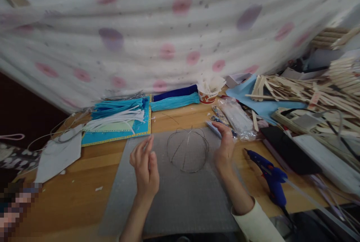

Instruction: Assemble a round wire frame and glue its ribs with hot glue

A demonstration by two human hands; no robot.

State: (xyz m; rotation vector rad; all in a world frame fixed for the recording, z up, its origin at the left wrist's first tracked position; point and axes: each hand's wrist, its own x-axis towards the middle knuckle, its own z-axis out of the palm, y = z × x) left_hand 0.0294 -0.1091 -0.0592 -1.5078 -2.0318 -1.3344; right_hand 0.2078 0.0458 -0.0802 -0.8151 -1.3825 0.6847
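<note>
A rounded wire frame [188, 150], made of a ring with several thin curved wires meeting at its top, rests on the grey cutting mat [174, 204]. To its left my left hand [146, 169] is raised above the mat, fingers stretched out and holding nothing. On the other side my right hand [225, 150] is held with its palm turned toward the frame, its fingers extended and partly hidden behind the thumb side. Both hands stand apart from the wire.
Blue and white pipe cleaners [120, 114] lie on a blue board at the back left. A blue glue gun [270, 178] sits right of the mat, near a black phone-like slab [289, 150]. Wooden sticks [303, 92] pile up behind. A paper cup [208, 93] stands by the curtain.
</note>
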